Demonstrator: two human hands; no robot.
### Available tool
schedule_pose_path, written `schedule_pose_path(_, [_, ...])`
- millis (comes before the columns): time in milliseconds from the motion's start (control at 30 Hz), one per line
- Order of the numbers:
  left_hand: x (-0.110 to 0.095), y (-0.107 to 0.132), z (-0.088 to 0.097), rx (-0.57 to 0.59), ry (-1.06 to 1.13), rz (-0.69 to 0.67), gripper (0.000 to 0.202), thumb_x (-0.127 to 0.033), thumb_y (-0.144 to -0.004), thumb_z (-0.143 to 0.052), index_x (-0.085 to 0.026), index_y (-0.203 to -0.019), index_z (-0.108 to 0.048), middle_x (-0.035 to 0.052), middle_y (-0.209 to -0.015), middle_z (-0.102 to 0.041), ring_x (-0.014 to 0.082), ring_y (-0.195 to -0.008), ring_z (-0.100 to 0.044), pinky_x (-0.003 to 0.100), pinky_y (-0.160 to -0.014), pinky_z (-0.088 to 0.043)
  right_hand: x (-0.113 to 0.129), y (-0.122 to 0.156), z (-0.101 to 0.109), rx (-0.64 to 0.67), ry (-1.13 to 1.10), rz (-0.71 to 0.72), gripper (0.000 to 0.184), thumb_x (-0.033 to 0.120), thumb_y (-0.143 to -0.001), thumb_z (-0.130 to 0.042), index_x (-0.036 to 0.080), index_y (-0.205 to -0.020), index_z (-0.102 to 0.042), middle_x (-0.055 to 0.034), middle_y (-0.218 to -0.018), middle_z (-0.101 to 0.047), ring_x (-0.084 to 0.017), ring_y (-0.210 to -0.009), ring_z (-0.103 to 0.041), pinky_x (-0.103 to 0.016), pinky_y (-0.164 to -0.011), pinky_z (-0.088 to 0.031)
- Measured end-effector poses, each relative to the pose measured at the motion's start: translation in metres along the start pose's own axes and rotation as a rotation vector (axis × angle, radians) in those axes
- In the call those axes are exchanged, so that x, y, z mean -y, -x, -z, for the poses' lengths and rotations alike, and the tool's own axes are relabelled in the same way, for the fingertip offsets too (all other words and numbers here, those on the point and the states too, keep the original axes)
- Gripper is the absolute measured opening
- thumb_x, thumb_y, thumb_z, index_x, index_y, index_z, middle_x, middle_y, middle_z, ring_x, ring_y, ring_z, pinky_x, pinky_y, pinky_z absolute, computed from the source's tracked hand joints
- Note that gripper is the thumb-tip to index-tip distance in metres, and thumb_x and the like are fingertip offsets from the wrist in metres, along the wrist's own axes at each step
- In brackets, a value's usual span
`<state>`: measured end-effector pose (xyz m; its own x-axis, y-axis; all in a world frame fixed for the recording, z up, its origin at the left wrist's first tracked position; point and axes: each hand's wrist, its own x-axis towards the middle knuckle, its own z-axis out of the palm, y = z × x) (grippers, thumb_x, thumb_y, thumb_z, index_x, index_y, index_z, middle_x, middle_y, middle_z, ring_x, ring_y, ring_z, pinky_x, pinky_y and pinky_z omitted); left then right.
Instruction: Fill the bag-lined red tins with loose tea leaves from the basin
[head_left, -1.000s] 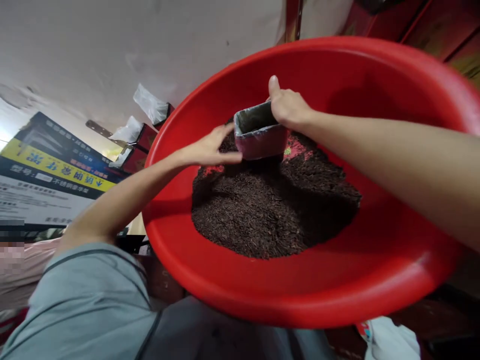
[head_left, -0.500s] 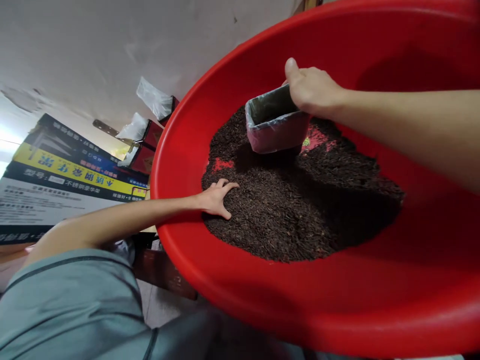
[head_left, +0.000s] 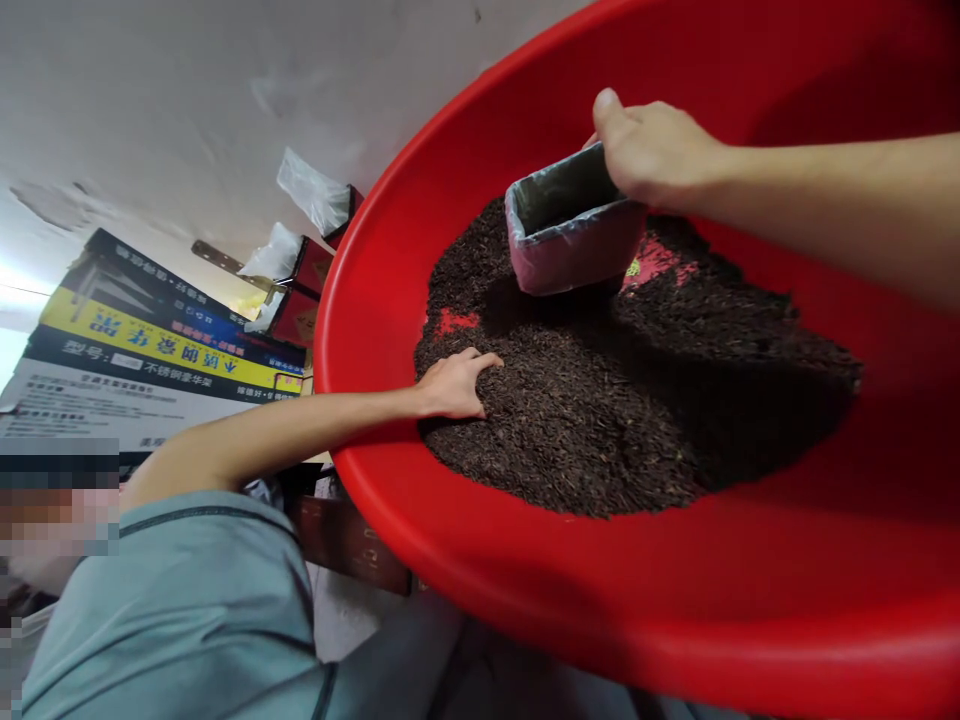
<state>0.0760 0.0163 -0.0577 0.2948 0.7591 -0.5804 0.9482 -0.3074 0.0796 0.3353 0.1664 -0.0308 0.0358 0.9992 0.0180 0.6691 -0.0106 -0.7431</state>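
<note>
A big red plastic basin (head_left: 525, 590) holds a heap of dark brown loose leaves (head_left: 615, 400). My right hand (head_left: 656, 150) grips the far rim of a small pink box lined with silver foil (head_left: 570, 235), held open-side up just above the heap. My left hand (head_left: 456, 385) rests on the near left edge of the heap, its fingers curled down into the leaves. My grey sleeve fills the lower left.
Printed cardboard boxes (head_left: 142, 350) with yellow and blue bands lie at the left. Red boxes (head_left: 300, 290) and clear plastic bags (head_left: 311, 195) stand behind the basin by a white wall. A dark wooden piece (head_left: 349, 545) shows under the basin's rim.
My left hand left the box's side and dropped to the near edge of the heap, then curled its fingers into the leaves. The right hand keeps hold of the box.
</note>
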Motion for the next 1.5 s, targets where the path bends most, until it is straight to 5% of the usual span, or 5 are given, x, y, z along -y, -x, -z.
schedule_pose_path(333, [0.006, -0.011, 0.045, 0.022, 0.053, 0.06, 0.075, -0.024, -0.067, -0.079, -0.022, -0.14, -0.062, 0.0081, -0.109, -0.073, 0.0244, -0.097, -0.068, 0.035, -0.088, -0.054, 0.01, 0.008, 0.007, 0.056, 0.003, 0.017, 0.077, 0.043, -0.114, -0.011, -0.011, -0.135, -0.061, -0.0347, -0.146, -0.056, -0.04, -0.146, -0.047, -0.049, -0.121, -0.032])
schedule_pose_path(533, [-0.018, -0.006, 0.107, -0.071, 0.157, 0.109, 0.067, -0.021, -0.063, -0.075, -0.022, -0.13, -0.065, 0.0006, -0.081, -0.066, 0.0151, -0.063, -0.056, 0.029, -0.061, -0.047, 0.005, 0.0, 0.003, 0.057, -0.044, 0.026, 0.076, 0.046, -0.114, -0.014, -0.009, -0.132, -0.063, -0.0327, -0.141, -0.06, -0.036, -0.14, -0.054, -0.049, -0.119, -0.035])
schedule_pose_path(933, [-0.069, -0.072, 0.22, -0.163, 0.164, -0.153, 0.051, -0.008, -0.054, -0.078, -0.017, -0.104, -0.074, 0.0014, -0.085, -0.064, 0.0223, -0.088, -0.065, 0.036, -0.084, -0.052, -0.028, -0.041, -0.028, -0.055, -0.403, 0.126, 0.07, 0.074, -0.101, -0.035, 0.016, -0.098, -0.075, -0.0183, -0.104, -0.076, -0.034, -0.124, -0.065, -0.056, -0.116, -0.043])
schedule_pose_path(1300, [-0.078, -0.095, 0.243, -0.151, 0.102, -0.153, 0.041, -0.014, -0.058, -0.083, -0.019, -0.098, -0.08, -0.001, -0.084, -0.065, 0.0232, -0.099, -0.068, 0.032, -0.084, -0.054, -0.026, -0.042, -0.03, -0.054, -0.377, 0.126, 0.083, 0.078, -0.101, -0.021, 0.017, -0.107, -0.076, -0.0174, -0.103, -0.077, -0.033, -0.119, -0.067, -0.056, -0.11, -0.047])
schedule_pose_path(1500, [-0.05, -0.117, 0.235, -0.293, 0.011, -0.526, 0.041, -0.033, -0.061, -0.091, -0.018, -0.097, -0.078, 0.0036, -0.086, -0.069, 0.024, -0.087, -0.069, 0.039, -0.079, -0.058, -0.015, -0.029, -0.016, 0.044, -0.217, 0.082, 0.088, 0.068, -0.105, -0.011, 0.009, -0.13, -0.071, -0.0237, -0.13, -0.071, -0.036, -0.129, -0.063, -0.053, -0.112, -0.046])
